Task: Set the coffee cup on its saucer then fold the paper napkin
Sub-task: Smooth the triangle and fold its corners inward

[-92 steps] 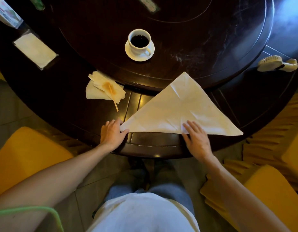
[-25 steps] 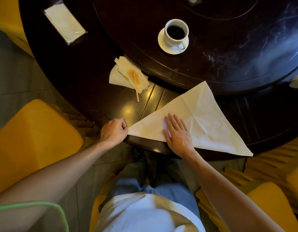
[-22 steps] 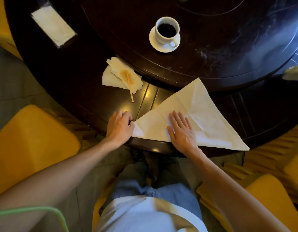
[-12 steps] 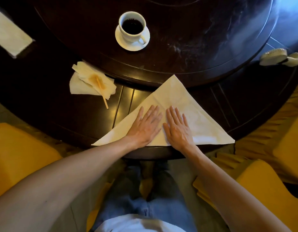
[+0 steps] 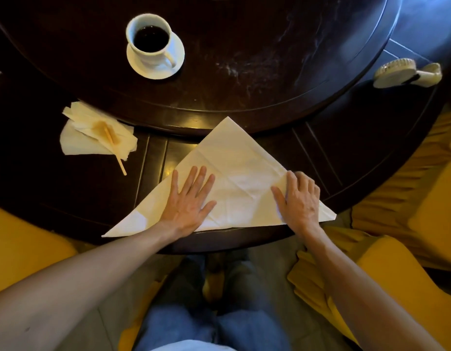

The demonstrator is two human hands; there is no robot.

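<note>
1. The dark, glossy round wooden counter (image 5: 54, 188) carries a raised round dark wooden turntable (image 5: 244, 59) in its middle; the floor below looks grey and tiled.
2. Yellow fabric-covered chairs (image 5: 406, 282) stand at the counter's near edge, to either side of the person's blue-trousered legs.
3. The cream paper napkin folded into a large triangle (image 5: 239, 178) lies flat at the near edge of the counter, its apex touching the turntable's rim and its long side along the counter edge.
4. The left hand (image 5: 190, 201) lies palm down on the napkin's left half, fingers straight and spread, pressing it flat.
5. The right hand (image 5: 299, 198) rests on the napkin's right part, fingers curled over its right edge where the paper lifts slightly; whether it pinches the paper I cannot tell.
6. The white ceramic coffee cup of dark coffee (image 5: 149, 41) stands on its white round saucer (image 5: 177, 57), on the turntable, beyond the napkin and to its left.
7. A crumpled, stained white tissue (image 5: 80, 140) with a thin wooden stirrer (image 5: 115, 150) across it lies left of the napkin.
8. A small cream handheld fan (image 5: 406, 73) lies far right of the napkin, by the turntable's rim.
</note>
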